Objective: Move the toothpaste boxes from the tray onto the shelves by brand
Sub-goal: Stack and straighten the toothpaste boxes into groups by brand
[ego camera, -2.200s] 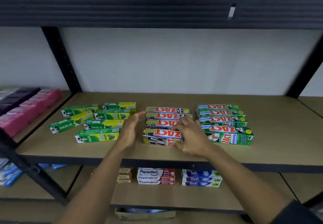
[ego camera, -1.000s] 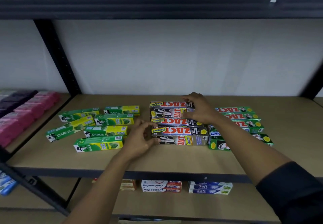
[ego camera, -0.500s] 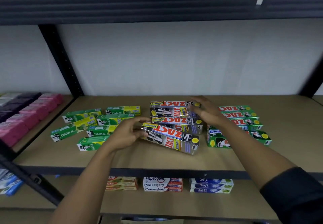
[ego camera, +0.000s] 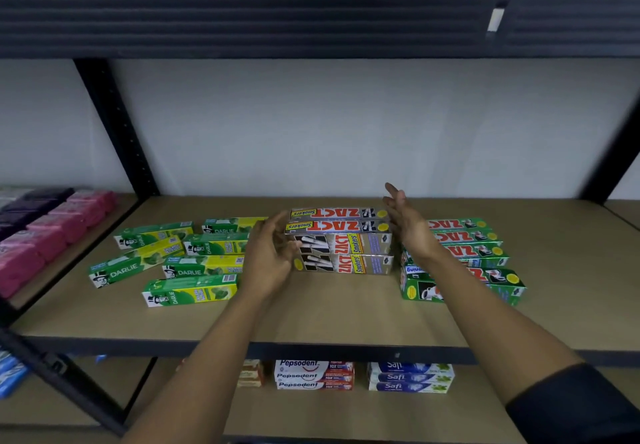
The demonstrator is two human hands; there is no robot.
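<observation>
1. Toothpaste boxes [ego camera: 341, 241]: the silver ones are stacked two high mid-shelf [ego camera: 329, 308], between the green-and-yellow boxes [ego camera: 180, 265] on the left and the green boxes [ego camera: 464, 256] on the right. The tray is not in view.
2. Step, my read: squaring up the silver stack within its brand group. To do it well, press both ends inward evenly with flat palms, keep the top layer flush over the bottom and leave a gap to both neighbouring groups.
3. Left hand [ego camera: 272, 256]: at the stack's left end, fingers [ego camera: 268, 232] apart and loosely curled, holding nothing. Cannot tell if it touches the box ends or is just off them.
4. Right hand [ego camera: 407, 225]: at the stack's right end, fingers [ego camera: 393, 194] straight and slightly spread, pointing up. It holds nothing and looks just off the boxes.
5. Risk, as I judge it: an uneven push would skew the top boxes.
</observation>
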